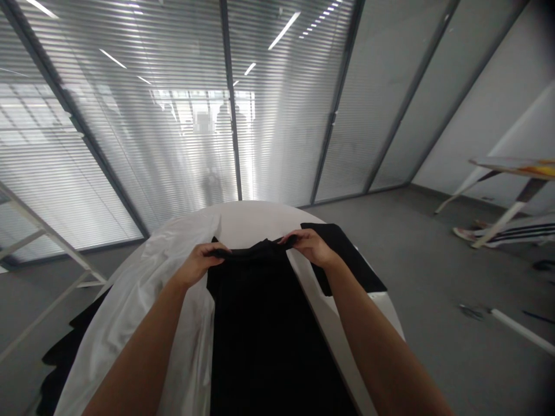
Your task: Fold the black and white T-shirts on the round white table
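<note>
A long black cloth garment (pixel 269 329) stretches from the table toward me; its exact kind does not show. My left hand (pixel 202 263) grips the left end of its rolled or folded far edge, the thumb and fingers pinched round the fabric. At the right end of that same edge, my right hand (pixel 313 247) is closed on the cloth as well. Between the hands the edge is bunched and slightly uneven. Just beyond my right wrist lies a folded black cloth (pixel 347 257), flat on the table. Shiny white fabric (pixel 145 306) spreads under and beside my left arm.
The round white table (pixel 260 216) stands before a glass wall with blinds (pixel 281 127). A white metal frame (pixel 47 231) is at the left, near dark cloth (pixel 69 346) hanging low. On the right are another table (pixel 511 166), a person's striped leg (pixel 520 231) and a white bar (pixel 522 329).
</note>
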### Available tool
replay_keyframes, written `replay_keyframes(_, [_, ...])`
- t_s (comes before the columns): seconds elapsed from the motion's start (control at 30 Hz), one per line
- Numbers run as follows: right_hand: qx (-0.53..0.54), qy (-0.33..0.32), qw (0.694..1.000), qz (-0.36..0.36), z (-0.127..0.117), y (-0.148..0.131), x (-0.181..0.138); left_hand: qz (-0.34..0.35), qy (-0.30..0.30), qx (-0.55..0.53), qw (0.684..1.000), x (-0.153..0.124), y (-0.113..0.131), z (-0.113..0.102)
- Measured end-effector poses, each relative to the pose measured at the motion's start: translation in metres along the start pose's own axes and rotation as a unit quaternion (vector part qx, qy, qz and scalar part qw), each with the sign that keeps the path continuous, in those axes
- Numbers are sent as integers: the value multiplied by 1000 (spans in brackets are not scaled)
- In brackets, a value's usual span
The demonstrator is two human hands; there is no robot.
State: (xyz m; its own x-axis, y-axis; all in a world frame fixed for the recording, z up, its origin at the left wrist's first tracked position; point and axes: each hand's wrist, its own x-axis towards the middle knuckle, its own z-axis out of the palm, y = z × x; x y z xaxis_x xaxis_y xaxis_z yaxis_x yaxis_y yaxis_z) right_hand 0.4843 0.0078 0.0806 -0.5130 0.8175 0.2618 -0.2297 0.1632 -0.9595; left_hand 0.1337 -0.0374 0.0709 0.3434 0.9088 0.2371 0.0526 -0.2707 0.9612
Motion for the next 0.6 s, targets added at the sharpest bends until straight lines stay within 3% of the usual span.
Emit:
replay_keyframes(0.17, [-59,-45,997,37,-7,-1,-3,-3,-116,62,991,1,7,1])
replay_keyframes(0.3, [-172,-107,973,111,-7,4,0,-24,-173,129,976,3,10,9])
replay_keyframes(0.5, [-335,-153,915,166,1,1,1,-38,-195,160,967,1,19,13])
replay_keyframes(0.6, [-379,-140,897,178,6,-8,3,-34,-123,185,974,4,23,15])
